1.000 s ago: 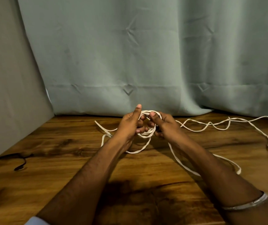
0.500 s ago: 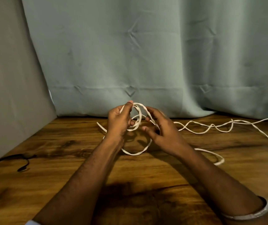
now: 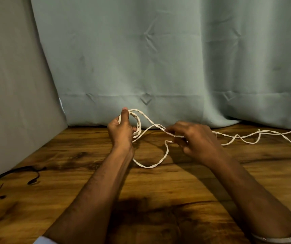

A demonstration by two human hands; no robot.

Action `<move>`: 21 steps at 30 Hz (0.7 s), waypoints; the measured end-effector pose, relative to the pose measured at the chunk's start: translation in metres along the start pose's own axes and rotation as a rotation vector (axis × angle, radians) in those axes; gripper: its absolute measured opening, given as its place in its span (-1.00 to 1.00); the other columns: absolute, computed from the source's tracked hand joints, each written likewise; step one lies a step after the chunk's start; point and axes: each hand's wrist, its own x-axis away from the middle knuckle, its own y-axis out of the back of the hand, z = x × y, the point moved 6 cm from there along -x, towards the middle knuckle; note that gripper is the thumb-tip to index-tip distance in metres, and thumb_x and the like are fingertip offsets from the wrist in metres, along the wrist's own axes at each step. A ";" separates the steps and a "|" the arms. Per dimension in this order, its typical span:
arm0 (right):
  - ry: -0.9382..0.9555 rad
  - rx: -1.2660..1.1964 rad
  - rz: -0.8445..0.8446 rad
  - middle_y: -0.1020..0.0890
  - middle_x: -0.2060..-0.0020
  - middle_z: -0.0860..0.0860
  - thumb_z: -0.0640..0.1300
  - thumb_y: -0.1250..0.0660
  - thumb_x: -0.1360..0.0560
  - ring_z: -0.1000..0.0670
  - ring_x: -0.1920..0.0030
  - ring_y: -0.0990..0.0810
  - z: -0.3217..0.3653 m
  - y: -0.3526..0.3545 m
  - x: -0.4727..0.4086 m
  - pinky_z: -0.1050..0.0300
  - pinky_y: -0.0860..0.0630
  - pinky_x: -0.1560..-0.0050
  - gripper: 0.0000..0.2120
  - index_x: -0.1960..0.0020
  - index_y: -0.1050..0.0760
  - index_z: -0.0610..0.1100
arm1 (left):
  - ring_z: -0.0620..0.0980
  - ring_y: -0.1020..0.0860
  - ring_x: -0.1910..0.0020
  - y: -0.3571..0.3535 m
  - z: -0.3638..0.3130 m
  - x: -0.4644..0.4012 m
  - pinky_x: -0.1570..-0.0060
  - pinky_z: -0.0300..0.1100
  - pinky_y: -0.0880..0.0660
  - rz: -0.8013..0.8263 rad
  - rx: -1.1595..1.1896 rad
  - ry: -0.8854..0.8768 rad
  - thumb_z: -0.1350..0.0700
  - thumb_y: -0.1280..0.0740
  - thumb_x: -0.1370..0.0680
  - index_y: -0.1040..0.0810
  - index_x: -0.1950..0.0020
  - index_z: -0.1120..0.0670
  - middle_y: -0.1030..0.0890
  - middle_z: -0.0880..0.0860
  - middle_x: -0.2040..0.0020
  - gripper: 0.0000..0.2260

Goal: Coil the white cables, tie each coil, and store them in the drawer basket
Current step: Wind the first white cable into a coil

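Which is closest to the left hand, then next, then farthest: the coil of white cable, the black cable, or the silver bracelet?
From the left hand, in the head view:
1. Coil of white cable: in its grip, by the curtain.
2. Black cable: on the table, far left.
3. Silver bracelet: on the right wrist, bottom right corner.

white cable (image 3: 246,136) cut off at right edge, right hand (image 3: 195,140) blurred

Both bare forearms reach forward. The left hand (image 3: 122,131) is raised with its thumb upright, fingers curled round loops of thin white cable (image 3: 160,161). The right hand (image 3: 195,140), just beside and lower, pinches the same cable.
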 end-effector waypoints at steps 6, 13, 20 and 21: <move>0.057 0.063 -0.203 -0.67 0.01 -0.02 -0.43 -0.49 -0.39 -0.17 0.22 -0.61 0.002 0.017 -0.001 0.13 -0.36 0.21 -0.61 -0.13 -0.68 -0.08 | -0.10 -0.23 0.59 -0.012 0.001 0.005 0.51 -0.26 -0.27 0.156 0.004 0.084 -0.17 -0.14 -0.67 -0.46 0.27 0.06 -0.24 -0.07 0.52 -0.57; 0.087 -0.208 -0.189 -0.52 -0.01 0.05 -0.44 -0.39 -0.48 -0.05 0.09 -0.59 0.004 0.006 -0.006 -0.06 -0.55 0.19 -0.65 -0.11 -0.67 -0.05 | -0.14 -0.19 0.60 -0.040 0.007 0.024 0.56 -0.30 -0.20 0.429 -0.162 0.013 0.05 -0.13 -0.72 -0.41 0.19 0.14 -0.23 -0.03 0.50 -0.68; 0.040 -0.564 -0.112 -0.60 0.09 0.03 -0.28 -0.40 -0.55 0.12 0.06 -0.61 0.012 -0.009 -0.008 0.22 -0.51 0.04 -0.85 -0.02 -0.72 -0.11 | 0.05 -0.53 0.21 -0.049 0.020 0.037 0.14 -0.10 -0.47 0.611 -0.389 -0.069 0.01 -0.14 -0.71 -0.57 0.03 0.21 -0.58 0.15 0.23 -0.66; 0.020 -0.580 -0.117 -0.61 0.11 0.04 -0.25 -0.41 -0.54 0.12 0.08 -0.60 0.011 -0.009 -0.007 0.24 -0.49 0.06 -0.87 -0.01 -0.72 -0.10 | 0.05 -0.55 0.22 -0.051 0.023 0.040 0.16 -0.12 -0.48 0.635 -0.389 -0.053 0.03 -0.14 -0.71 -0.58 0.02 0.23 -0.60 0.15 0.23 -0.66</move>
